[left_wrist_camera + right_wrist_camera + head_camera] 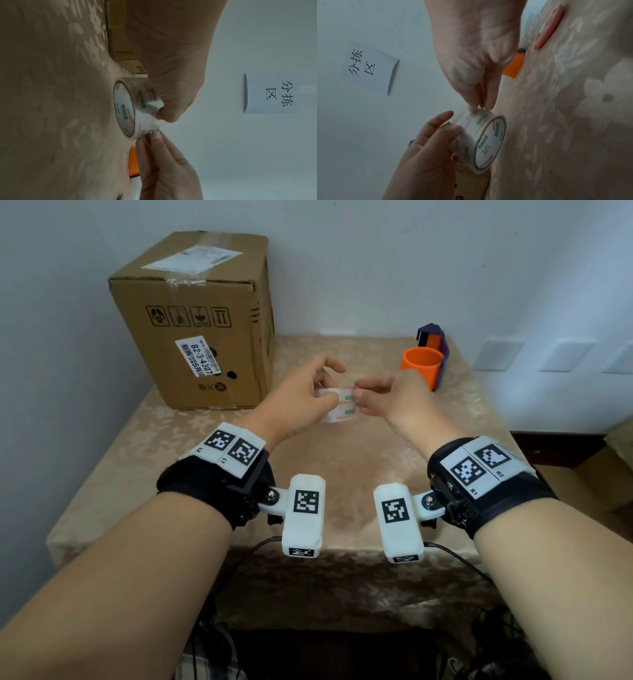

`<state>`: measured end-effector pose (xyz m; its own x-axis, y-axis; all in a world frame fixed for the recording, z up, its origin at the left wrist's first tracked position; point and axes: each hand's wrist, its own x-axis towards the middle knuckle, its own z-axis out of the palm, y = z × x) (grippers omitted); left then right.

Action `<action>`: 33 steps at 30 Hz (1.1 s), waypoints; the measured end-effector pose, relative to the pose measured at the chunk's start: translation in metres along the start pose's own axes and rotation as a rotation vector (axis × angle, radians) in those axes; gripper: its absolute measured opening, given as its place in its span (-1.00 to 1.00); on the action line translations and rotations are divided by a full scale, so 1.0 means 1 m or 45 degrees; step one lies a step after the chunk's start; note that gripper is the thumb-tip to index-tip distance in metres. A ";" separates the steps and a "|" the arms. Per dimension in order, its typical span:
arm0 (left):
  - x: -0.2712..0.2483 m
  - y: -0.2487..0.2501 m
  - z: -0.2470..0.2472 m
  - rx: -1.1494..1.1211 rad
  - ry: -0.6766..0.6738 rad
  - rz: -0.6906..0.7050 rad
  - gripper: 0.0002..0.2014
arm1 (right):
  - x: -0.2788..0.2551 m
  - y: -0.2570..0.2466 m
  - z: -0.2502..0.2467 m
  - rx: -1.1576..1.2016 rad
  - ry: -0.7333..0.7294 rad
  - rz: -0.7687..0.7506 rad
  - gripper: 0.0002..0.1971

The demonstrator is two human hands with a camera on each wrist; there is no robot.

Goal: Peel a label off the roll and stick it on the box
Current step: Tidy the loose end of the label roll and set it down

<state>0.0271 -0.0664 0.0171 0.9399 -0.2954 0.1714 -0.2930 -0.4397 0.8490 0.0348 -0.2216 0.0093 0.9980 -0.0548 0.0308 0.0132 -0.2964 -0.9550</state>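
A clear label roll point(337, 405) with green and orange printing is held above the middle of the table. My left hand point(301, 395) grips the roll point(135, 106) around its outer face, thumb on top. My right hand point(380, 397) pinches at the roll's point(481, 138) right edge with its fingertips point(481, 106); whether a label end is lifted I cannot tell. The brown cardboard box point(195, 320) stands upright at the table's back left, with a white barcode sticker on its front and a shipping label on top.
An orange cup point(420, 366) stands at the back right, a purple and orange holder point(432, 338) behind it. The table point(342, 467) wears a beige floral cloth. A paper sign point(271, 93) hangs on the wall. An orange flat object point(547, 27) lies on the cloth.
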 end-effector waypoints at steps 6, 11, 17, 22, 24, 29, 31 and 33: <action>0.003 0.004 0.004 0.009 0.065 0.059 -0.70 | 0.004 -0.004 0.004 -0.350 0.198 -0.144 -0.85; 0.002 0.008 -0.004 -0.032 -0.012 0.097 -0.68 | 0.000 -0.005 -0.004 -0.289 0.177 -0.260 -0.89; 0.002 0.010 -0.010 0.055 -0.031 0.098 -0.68 | -0.005 -0.005 -0.008 0.115 0.020 -0.147 -0.74; 0.001 0.011 -0.007 0.167 -0.030 0.100 -0.70 | -0.002 -0.010 -0.002 -0.009 0.136 -0.118 -0.81; 0.000 0.012 -0.008 0.194 -0.030 0.113 -0.70 | 0.000 -0.010 -0.004 -0.193 0.161 -0.174 -0.85; -0.001 0.014 -0.009 0.267 -0.013 0.159 -0.70 | -0.004 -0.013 -0.007 -0.713 0.211 -0.388 -0.86; 0.000 0.015 -0.008 0.294 -0.001 0.166 -0.70 | -0.005 -0.015 -0.006 -0.834 0.246 -0.460 -0.84; 0.002 0.014 -0.009 0.290 -0.001 0.157 -0.71 | -0.004 -0.014 -0.006 -0.880 0.259 -0.522 -0.82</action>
<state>0.0268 -0.0654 0.0339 0.8946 -0.3590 0.2660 -0.4371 -0.5800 0.6874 0.0299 -0.2235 0.0242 0.8906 0.0335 0.4535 0.2668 -0.8460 -0.4616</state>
